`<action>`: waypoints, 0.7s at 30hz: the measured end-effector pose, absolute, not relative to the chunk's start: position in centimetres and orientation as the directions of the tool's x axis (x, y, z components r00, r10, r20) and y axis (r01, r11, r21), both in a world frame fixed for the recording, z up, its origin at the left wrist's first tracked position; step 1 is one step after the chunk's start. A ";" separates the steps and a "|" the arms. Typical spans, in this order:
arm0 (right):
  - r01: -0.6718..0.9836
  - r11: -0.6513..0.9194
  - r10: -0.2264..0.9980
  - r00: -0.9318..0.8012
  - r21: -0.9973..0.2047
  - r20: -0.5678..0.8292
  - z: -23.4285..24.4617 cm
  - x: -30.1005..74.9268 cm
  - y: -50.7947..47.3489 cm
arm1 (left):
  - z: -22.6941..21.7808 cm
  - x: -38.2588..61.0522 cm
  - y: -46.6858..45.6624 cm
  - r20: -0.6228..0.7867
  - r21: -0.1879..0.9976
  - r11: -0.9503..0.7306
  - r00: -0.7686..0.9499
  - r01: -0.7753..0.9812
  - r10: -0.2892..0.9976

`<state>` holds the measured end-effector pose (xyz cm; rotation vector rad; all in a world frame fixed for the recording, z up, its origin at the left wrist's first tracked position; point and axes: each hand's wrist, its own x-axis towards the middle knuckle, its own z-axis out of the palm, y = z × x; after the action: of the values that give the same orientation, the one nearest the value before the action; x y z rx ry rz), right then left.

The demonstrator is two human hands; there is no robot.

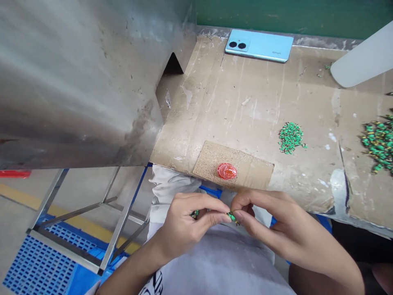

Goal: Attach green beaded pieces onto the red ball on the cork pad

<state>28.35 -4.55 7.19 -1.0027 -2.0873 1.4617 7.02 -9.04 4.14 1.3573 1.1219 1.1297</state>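
Note:
In front of my lap, a small green piece (231,216) with dark and yellow bits is pinched between the fingertips of both hands. My left hand (187,223) closes thumb and forefinger on its left end, and more green and dark pieces (194,214) show inside the curled fingers. From the other side, my right hand (278,221) pinches the same piece between thumb and forefinger. Just beyond the hands, a small red container (226,171) with orange-red contents sits on a loose cardboard piece (253,170). The exact kind of the green piece is too small to make out.
On the cardboard-covered table (245,119) lie a small pile of green pieces (290,137) and a larger green, yellow and dark heap (379,141). A light-blue phone (259,45) and a white cylinder (365,57) are farther back. A large metal panel (80,82) stands left, above a metal-framed stool (67,250).

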 end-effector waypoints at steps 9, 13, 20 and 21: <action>0.307 0.198 0.745 -0.664 -0.931 -0.061 7.3 28.5 -4.7 | 3.8 7.0 -9.0 0.102 0.995 -0.104 0.156 0.002 0.982; 0.285 0.210 0.749 -0.662 -0.935 -0.033 7.4 28.5 -5.1 | 3.7 6.9 -9.2 0.229 0.971 -0.237 0.182 0.028 0.956; 0.280 0.242 0.798 -0.602 -0.929 0.026 6.8 28.6 -6.3 | 3.8 7.0 -9.4 0.243 0.965 -0.256 0.168 0.059 0.955; 0.266 0.270 0.801 -0.595 -0.925 0.063 6.6 28.7 -6.4 | 3.9 7.0 -9.4 0.180 0.979 -0.193 0.159 0.066 0.971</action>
<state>28.65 -6.43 6.63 -0.9586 -2.0115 1.3108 7.02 -9.39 3.91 1.4758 1.0573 1.1888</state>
